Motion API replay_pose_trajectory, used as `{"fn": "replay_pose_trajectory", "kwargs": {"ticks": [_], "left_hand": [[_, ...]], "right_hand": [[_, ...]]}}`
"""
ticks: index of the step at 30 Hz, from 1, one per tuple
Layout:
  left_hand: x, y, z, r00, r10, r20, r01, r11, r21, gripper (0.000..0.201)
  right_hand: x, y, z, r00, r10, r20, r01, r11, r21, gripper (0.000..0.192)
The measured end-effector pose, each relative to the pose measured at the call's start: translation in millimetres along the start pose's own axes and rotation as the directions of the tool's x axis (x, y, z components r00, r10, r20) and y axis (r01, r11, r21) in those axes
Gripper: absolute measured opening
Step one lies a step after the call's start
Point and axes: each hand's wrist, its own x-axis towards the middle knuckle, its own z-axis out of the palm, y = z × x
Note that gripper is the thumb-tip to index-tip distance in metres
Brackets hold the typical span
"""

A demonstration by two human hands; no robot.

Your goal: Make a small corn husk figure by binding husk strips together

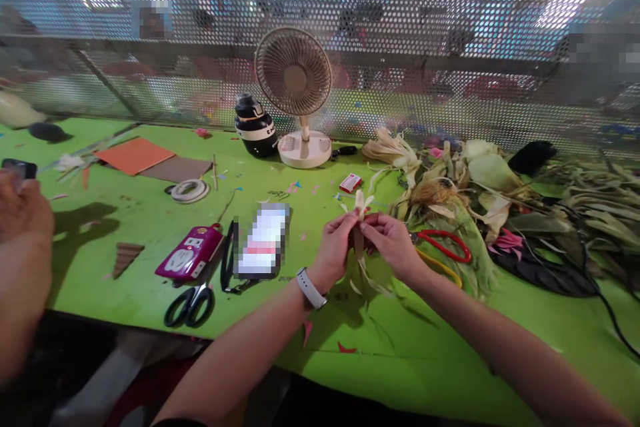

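Both hands, left hand and right hand, pinch a small bundle of pale dried corn husk strips held just above the green worktop. Best keep the pinch tight near the top, so the loose strips stay gathered.

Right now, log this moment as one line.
left hand: pinching husk bundle | right hand: pinching same bundle | near: red scissors, husk pile | surface: green table

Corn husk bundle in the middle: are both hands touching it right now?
Touching. The head view shows the left hand and right hand both pinching the corn husk bundle between their fingertips, with husk strips hanging below above the green table.
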Motion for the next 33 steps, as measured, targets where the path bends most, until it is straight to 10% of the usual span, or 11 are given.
{"fn": "replay_pose_trajectory", "kwargs": {"ticks": [21,27,33], "left_hand": [[0,-4,-1.8,0.994,0.082,0.067,-0.088,0.993,0.082,0.025],[-2,-4,0.3,0.979,0.170,0.111,-0.186,0.970,0.155,0.022],[-5,-7,-8.0,0.940,0.288,0.184,-0.336,0.875,0.347,0.017]], "right_hand": [[0,-14,-6,0.999,-0.004,0.050,0.009,0.994,-0.111,0.021],[-2,-22,-16,0.918,-0.384,-0.104,0.291,0.826,-0.483,0.032],[-7,-13,-2,0.934,-0.356,0.002,0.311,0.813,-0.492,0.034]]}}
